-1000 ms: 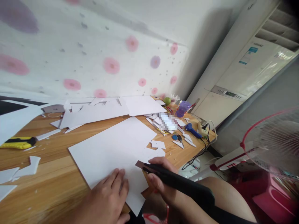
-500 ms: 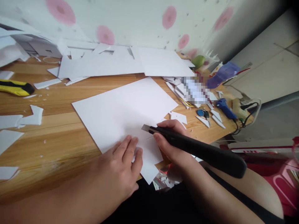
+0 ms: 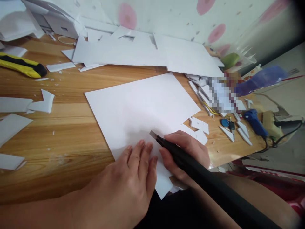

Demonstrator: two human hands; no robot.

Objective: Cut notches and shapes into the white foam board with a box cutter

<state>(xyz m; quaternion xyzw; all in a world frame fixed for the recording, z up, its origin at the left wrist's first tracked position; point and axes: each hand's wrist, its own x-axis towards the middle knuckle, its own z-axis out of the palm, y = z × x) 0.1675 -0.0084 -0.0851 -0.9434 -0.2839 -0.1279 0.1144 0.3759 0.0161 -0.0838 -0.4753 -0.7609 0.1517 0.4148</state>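
A white foam board sheet point(image 3: 143, 105) lies on the wooden table, its near corner jutting past the table edge. My left hand point(image 3: 135, 171) rests on its near part, fingers stretched out and pressing down. My right hand point(image 3: 183, 152) grips a black utility knife point(image 3: 186, 162) just right of the left fingertips. The knife's blade is out and points up-left over the board; whether the tip touches cannot be told. Its long handle runs back towards the lower right.
White offcuts point(image 3: 16, 127) lie along the left, near a yellow-black utility knife point(image 3: 23, 65). Larger white boards point(image 3: 119, 52) rest by the wall. At right are a blue glue gun point(image 3: 256, 122), keys point(image 3: 231, 125) and more scraps point(image 3: 200, 125).
The view has shifted, so the table appears farther right and tilted. My right hand has swung the knife so its handle points more steeply down-right. The left hand stays on the board.
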